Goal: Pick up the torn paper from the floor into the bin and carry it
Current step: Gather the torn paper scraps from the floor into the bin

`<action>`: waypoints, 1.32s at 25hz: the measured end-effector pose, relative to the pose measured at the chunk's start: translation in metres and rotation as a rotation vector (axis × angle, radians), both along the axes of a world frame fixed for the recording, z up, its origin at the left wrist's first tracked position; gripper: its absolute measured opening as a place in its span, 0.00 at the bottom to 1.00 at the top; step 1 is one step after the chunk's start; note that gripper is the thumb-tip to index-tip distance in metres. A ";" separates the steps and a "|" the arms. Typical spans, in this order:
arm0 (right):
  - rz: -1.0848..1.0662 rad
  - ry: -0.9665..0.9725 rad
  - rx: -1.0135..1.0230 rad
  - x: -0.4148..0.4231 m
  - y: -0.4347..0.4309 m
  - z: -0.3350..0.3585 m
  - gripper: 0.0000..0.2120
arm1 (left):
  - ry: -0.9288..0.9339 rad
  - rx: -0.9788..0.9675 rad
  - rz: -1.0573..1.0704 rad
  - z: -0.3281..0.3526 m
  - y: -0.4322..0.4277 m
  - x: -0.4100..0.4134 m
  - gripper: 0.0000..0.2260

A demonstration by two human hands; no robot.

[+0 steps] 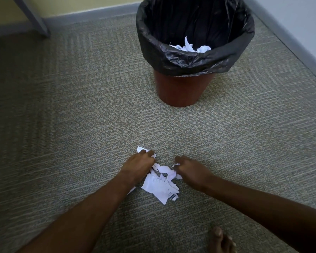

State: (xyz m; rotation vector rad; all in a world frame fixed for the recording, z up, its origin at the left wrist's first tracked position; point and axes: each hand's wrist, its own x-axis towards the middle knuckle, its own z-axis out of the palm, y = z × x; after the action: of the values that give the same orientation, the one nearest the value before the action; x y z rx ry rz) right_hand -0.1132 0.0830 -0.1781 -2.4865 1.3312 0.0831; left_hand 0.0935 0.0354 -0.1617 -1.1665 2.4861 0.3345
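Observation:
A small heap of torn white paper (161, 185) lies on the carpet in front of me. My left hand (138, 164) is closed over scraps at the heap's left edge, with a white piece sticking out past its fingertips. My right hand (190, 169) is closed on scraps at the heap's right edge. Beyond them stands a brown bin (181, 88) lined with a black bag (193, 59). More crumpled white paper (190, 47) lies inside it.
Grey-beige carpet (71, 115) covers the floor. A grey skirting and wall run along the back and the right side. A grey furniture leg (35, 17) stands at the back left. A bare foot (221, 240) shows at the bottom right.

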 end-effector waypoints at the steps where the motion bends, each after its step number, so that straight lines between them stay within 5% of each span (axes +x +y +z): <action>1: -0.018 -0.012 0.017 -0.001 -0.001 -0.001 0.08 | 0.025 0.004 0.022 0.000 -0.001 -0.001 0.11; 9: -0.563 -0.473 0.256 -0.010 -0.031 0.023 0.08 | 0.384 0.154 0.367 0.002 -0.032 -0.005 0.08; 14: -0.758 -0.848 0.326 -0.009 -0.063 0.081 0.04 | 0.640 0.372 0.414 0.068 -0.071 -0.016 0.02; 19: -0.829 -1.201 0.403 -0.007 -0.083 0.148 0.04 | 0.746 0.512 0.501 0.159 -0.101 -0.010 0.08; 27: -0.775 -1.412 0.272 -0.019 -0.120 0.240 0.03 | 1.064 0.382 0.503 0.257 -0.129 -0.034 0.11; 33: -0.950 -1.436 0.078 -0.054 -0.184 0.272 0.03 | 1.169 0.358 0.745 0.284 -0.181 -0.083 0.08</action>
State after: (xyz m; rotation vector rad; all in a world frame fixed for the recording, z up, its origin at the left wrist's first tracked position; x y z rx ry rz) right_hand -0.1670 -0.1006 0.0937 -0.9551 1.4038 -1.4456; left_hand 0.0106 -0.1456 0.1225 -2.0540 2.3895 2.0538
